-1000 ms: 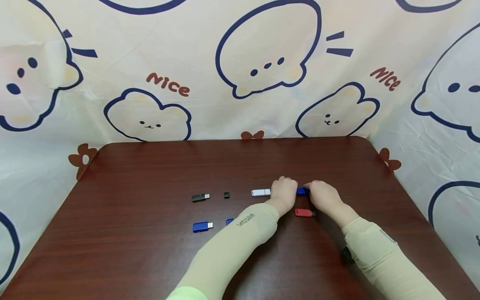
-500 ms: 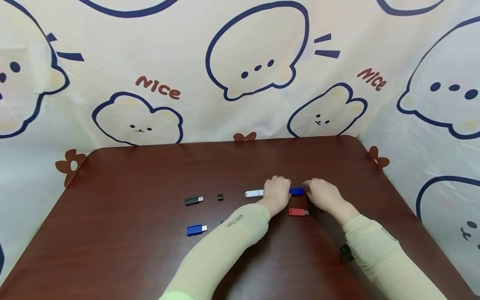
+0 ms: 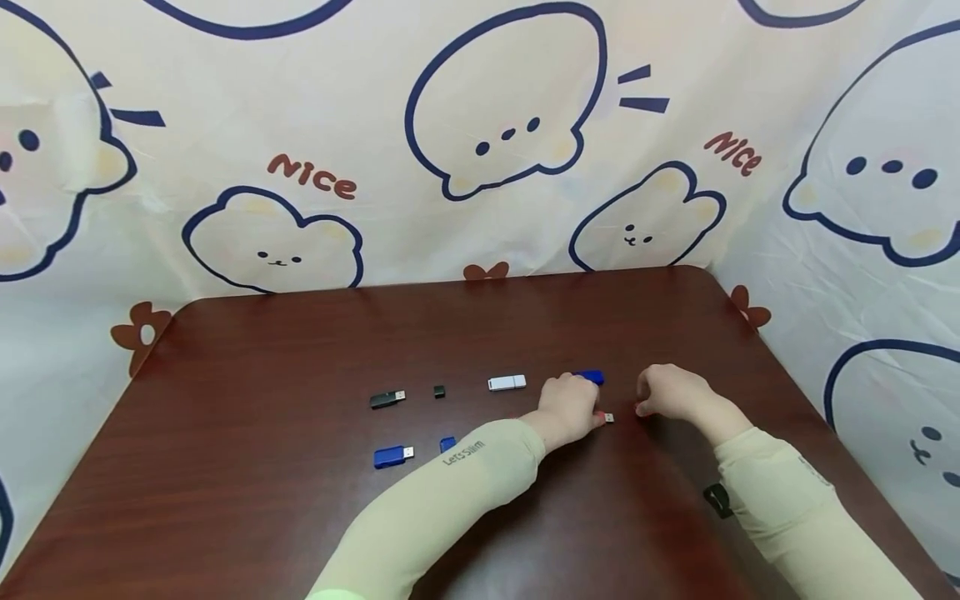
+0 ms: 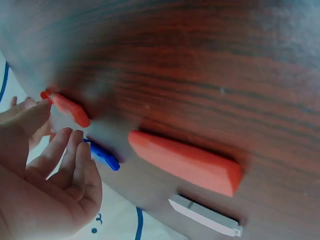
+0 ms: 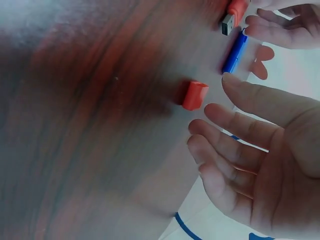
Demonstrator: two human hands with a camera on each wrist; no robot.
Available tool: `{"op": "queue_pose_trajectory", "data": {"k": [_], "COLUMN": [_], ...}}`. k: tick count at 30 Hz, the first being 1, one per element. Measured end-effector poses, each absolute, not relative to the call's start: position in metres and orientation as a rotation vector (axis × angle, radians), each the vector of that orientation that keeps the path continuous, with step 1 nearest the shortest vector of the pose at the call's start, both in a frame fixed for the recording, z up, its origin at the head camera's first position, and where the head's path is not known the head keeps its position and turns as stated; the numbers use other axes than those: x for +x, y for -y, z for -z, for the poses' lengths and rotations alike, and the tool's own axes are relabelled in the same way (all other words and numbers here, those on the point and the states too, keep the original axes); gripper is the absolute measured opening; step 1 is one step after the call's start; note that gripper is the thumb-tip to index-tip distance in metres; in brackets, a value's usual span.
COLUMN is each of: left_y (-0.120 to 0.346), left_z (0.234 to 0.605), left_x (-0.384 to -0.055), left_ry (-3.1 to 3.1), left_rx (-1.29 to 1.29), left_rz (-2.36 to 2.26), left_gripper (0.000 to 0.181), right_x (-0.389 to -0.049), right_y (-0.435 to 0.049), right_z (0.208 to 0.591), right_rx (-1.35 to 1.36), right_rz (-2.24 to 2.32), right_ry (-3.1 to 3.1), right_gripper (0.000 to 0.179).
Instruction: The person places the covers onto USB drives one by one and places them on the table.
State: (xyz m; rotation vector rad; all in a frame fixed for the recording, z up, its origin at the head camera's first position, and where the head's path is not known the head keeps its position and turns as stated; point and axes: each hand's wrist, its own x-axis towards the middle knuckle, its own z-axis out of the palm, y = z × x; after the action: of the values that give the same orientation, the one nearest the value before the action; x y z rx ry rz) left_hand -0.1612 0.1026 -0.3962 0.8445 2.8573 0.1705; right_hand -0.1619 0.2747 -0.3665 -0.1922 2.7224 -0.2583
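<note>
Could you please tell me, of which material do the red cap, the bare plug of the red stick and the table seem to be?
Red cap: probably plastic, satin-looking; opaque, evenly coloured and hollow-looking.
Plug: probably metal, dull in finish; silvery-grey and square-edged.
Table: wood or printed laminate, semi-gloss; dark streaked grain and soft glare show, but the look cannot settle which.

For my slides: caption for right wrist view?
Right hand near a loose red cap, left hand by a red USB stick.
</note>
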Motion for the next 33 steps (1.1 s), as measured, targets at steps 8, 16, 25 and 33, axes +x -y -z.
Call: {"op": "queue_pose_trajectory", "data": {"k": [8,16,25,33], "left_y": [-0.097,-0.098,-0.097,-0.079], "left_z": [0.402,0.404,0.400,0.388], "left_x": [-0.168,-0.165,-0.162,-0.164], "left_ry": [-2.879,-2.833,-2.816,-2.773], "left_rx": [0.810,0.807,0.801,0.748], "left_rz": [-0.184,-0.188,-0.245,-0.474], "left_gripper": [0.024,0.026,0.017,0.013], "right_x": [-0.167,-0.165,-0.162,-0.159], "right_y": [-0.273,-0.273,-0.275,-0.274], "right_z": [0.374,0.379,0.380,0.379], "right_rx": [-0.186,-0.197,-0.232,-0.285], "right_rz": [0.226,0.280,0.290,0.443], "right_ry": [-2.743,-2.759,-2.775,-2.792], "right_gripper": [0.016,0.019,0.018,0.018]}}
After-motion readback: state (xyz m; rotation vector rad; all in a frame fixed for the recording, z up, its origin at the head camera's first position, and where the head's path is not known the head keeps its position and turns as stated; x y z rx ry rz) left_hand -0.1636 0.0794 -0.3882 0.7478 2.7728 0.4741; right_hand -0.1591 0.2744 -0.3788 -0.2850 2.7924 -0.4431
